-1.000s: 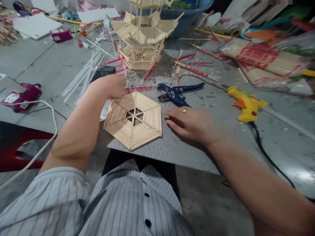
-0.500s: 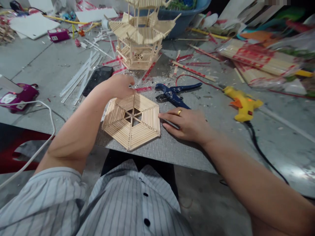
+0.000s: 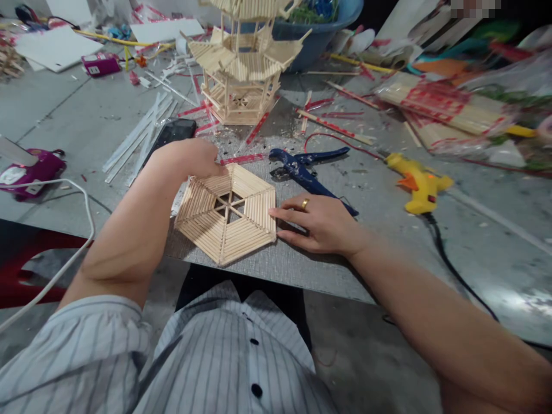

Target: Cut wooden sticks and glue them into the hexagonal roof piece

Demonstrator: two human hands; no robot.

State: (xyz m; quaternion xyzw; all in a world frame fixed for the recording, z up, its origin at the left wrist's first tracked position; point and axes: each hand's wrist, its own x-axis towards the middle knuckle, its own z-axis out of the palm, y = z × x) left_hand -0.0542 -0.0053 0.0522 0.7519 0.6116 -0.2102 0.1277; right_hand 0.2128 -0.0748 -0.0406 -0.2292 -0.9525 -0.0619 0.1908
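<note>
A hexagonal panel of thin wooden sticks point(image 3: 248, 243), with an open centre crossed by spokes, lies flat near the table's front edge. My left hand point(image 3: 192, 158) is curled at its upper left side; the fingertips are largely hidden, so what they pinch cannot be made out. My right hand point(image 3: 321, 223) rests on the table, fingers stretched out and apart, a fingertip touching the panel's right edge. Just behind it lies a blue-handled cutter point(image 3: 302, 169). Further back stands a tiered pavilion model of the same sticks point(image 3: 244, 66).
A yellow glue gun point(image 3: 420, 181) with a black cord lies to the right. A dark phone point(image 3: 172, 135) and clear glue sticks point(image 3: 138, 135) are at the left. Bagged sticks point(image 3: 448, 109), a blue basin point(image 3: 317, 37) and red-marked scraps lie further back. A white cable point(image 3: 86, 201) crosses the left side.
My left hand has come slightly lower and left, against the panel's upper left side. My right hand has shifted a little left and now touches the panel, uncovering more of the cutter's handle.
</note>
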